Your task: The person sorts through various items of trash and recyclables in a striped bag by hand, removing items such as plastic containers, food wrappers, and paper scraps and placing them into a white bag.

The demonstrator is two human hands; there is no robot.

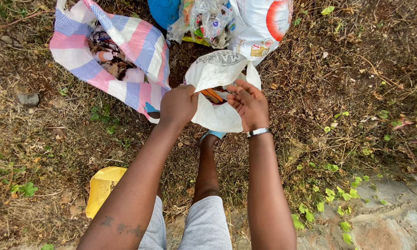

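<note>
A big striped woven sack (125, 51) lies open on the dry ground, left of a small white plastic bag (217, 92) held up between both hands. The left hand (177, 105) pinches the white bag's rim; the right hand (249, 104) is half open, fingers at its mouth

A pink, blue and white striped woven bag (125, 51) lies open on dry grass. Right of it sit a clear wrapper-filled bag (208, 21) and white sack (264, 23); below it, a yellow plastic piece (102, 187).
</note>
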